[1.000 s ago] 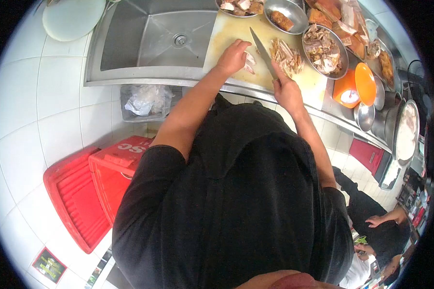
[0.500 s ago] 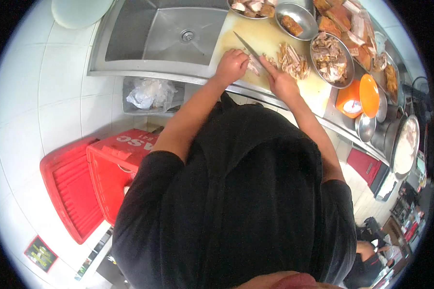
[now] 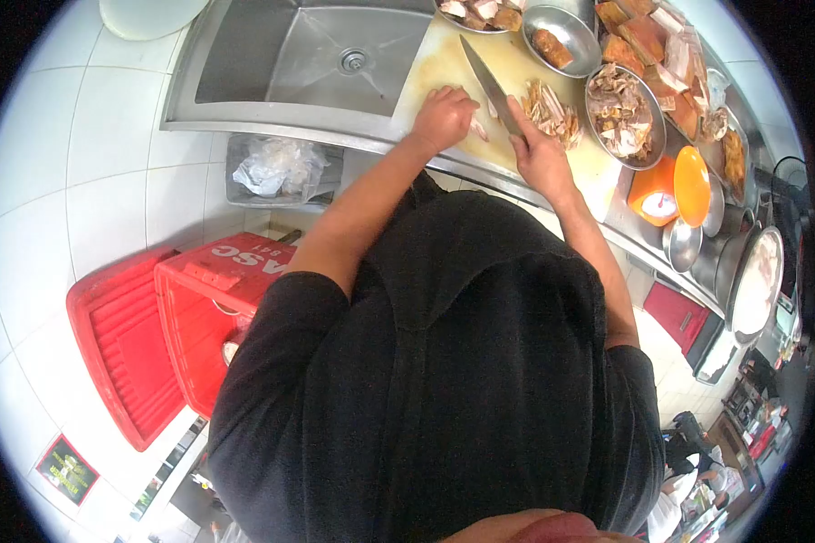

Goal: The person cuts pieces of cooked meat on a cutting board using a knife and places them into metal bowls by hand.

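My right hand [image 3: 541, 154] is closed round the handle of a large knife [image 3: 489, 80], whose blade points up and left over the cutting board [image 3: 430, 72]. Fingers curled, my left hand [image 3: 445, 118] rests on the board beside a small strip of meat [image 3: 478, 128]; whether it grips anything is hidden. Sliced meat lies in a pile [image 3: 550, 113] just beyond the knife. To the right of the pile is a metal bowl of cut meat [image 3: 620, 116].
A metal sink [image 3: 335, 59] adjoins the board on the left. Behind stand a bowl with one browned piece [image 3: 552, 47] and a heap of meat chunks [image 3: 647, 41]. An orange scale [image 3: 654, 192] stands at right, a red crate [image 3: 195, 335] below left.
The knife and my right hand have shifted right, away from my left hand, pushing cut bits toward the pile. My left hand has moved only slightly.
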